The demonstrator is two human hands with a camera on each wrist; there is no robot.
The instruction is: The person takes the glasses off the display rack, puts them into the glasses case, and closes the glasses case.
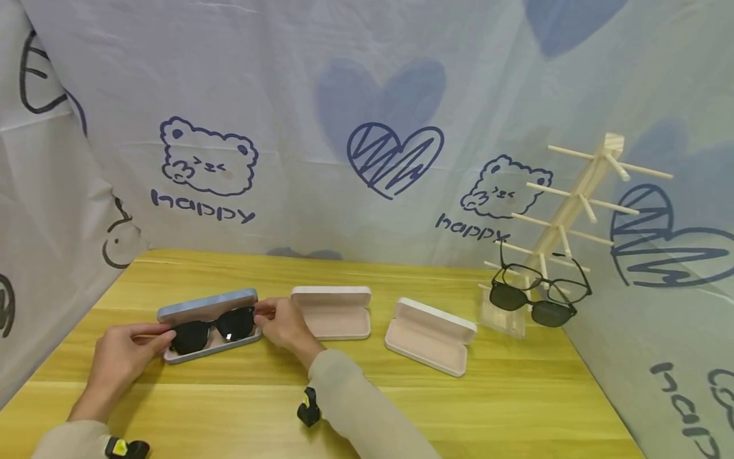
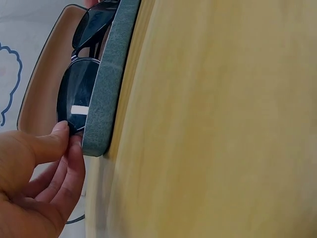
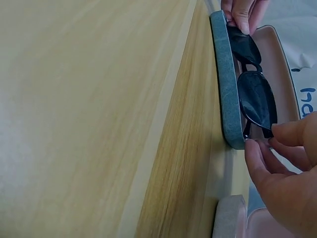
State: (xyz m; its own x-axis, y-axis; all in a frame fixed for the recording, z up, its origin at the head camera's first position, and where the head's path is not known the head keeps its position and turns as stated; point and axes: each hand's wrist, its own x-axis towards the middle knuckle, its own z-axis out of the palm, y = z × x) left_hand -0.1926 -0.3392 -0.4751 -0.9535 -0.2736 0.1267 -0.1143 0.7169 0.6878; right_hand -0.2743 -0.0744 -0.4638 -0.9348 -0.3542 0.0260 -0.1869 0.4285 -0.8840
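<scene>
Black sunglasses [image 1: 213,330] lie lenses up within an open blue-grey glasses case [image 1: 208,304] at the left of the table. My left hand [image 1: 122,357] pinches their left end between thumb and fingers, right at the case's edge. At the other end my right hand [image 1: 289,324] pinches the frame near the right lens. In the left wrist view the thumb of the left hand [image 2: 39,173] presses on the lens corner of the sunglasses [image 2: 79,89]. The right wrist view has the right hand [image 3: 287,158] at the near end of the case [image 3: 227,79].
Two open white glasses cases with pink lining, one in the middle [image 1: 332,322] and one to its right [image 1: 427,347], stand on the wooden table [image 1: 241,408]. At the right, a wooden peg rack [image 1: 564,210] carries clear-lens glasses [image 1: 547,285] and dark sunglasses [image 1: 533,306]. Printed cloth [image 1: 287,153] hangs behind.
</scene>
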